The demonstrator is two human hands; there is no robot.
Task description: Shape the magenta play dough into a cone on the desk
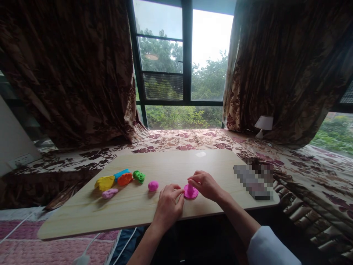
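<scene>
A bright pink piece of modelling clay (pixel 191 195) stands on the light wooden table, a flat round base with an upright stem in its middle. My right hand (pixel 206 186) is closed, thumb and fingers pinching the top of that stem. At the base's left rim, the thumb and index finger of my left hand (pixel 168 206) come together on its edge. To the left of my left hand lies a pink clay ball (pixel 153 186), apart from both hands.
Further left sit lumps of yellow (pixel 104 182), blue (pixel 121 173), orange (pixel 125 179), green (pixel 139 176) and light pink clay (pixel 109 193). A blurred-out object (pixel 253 182) lies at the right end of the table (pixel 91 217). Behind it, a small lamp (pixel 264 123) stands on the floral-covered ledge.
</scene>
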